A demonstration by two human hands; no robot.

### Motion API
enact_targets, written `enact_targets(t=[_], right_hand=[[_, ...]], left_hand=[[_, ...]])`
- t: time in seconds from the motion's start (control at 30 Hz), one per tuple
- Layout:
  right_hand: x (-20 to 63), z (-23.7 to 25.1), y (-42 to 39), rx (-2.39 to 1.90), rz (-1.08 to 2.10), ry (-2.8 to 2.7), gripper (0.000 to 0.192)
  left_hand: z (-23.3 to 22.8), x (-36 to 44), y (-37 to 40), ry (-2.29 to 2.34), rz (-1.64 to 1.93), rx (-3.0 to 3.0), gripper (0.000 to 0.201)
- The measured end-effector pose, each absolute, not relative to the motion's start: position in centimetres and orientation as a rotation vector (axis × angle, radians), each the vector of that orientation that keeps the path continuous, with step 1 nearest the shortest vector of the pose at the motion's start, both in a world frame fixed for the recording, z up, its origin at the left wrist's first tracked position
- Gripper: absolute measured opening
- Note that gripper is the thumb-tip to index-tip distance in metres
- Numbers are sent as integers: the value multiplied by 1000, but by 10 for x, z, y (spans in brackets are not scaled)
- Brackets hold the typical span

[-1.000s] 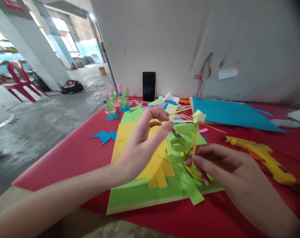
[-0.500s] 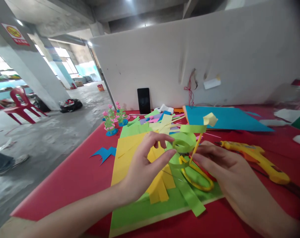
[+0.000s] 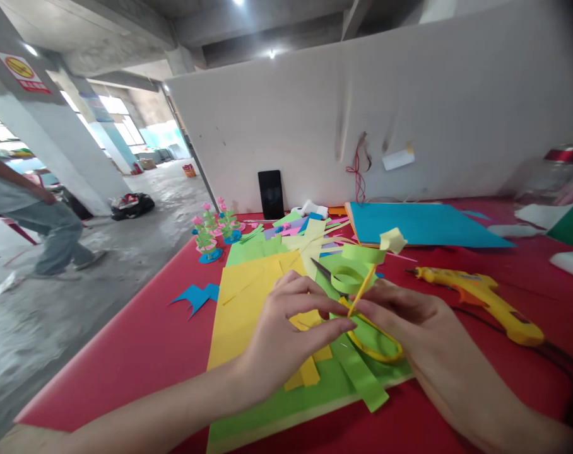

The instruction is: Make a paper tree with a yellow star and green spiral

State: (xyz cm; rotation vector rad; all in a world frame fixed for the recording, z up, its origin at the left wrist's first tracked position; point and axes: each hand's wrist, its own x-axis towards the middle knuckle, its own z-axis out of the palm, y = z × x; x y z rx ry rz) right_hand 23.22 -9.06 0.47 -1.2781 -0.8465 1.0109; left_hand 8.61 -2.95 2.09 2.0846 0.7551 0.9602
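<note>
two hands working a paper flower over the red table

the right hand pinches the yellow stem of a paper flower with a green spiral and pale yellow bud, held above the green sheet. the left hand curls loosely beside it, fingertips meeting at the stem's base. a yellow glue gun lies to the right.

Both hands on green paper spiral; glue gun nearby

Upright yellow-stemmed paper flower, green spiral.
</note>
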Motion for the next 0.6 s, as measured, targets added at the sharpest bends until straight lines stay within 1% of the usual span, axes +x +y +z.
enact_targets(t=[0.1, 0.33, 0.43, 0.6], right_hand=[[232, 3, -91, -1295, 979, -910, 13], [231, 6, -91, -1374, 906, -943, 20], [232, 7, -91, -1391, 867, -967, 20], [234, 5, -92, -1380, 867, -1025, 17]], left_hand=[[20, 88, -31, 780, 910, 2039, 8], [17, 89, -31, 791, 885, 1949, 9], [17, 88, -31, 790, 876, 1926, 6], [18, 86, -31, 773, 876, 1851, 6]])
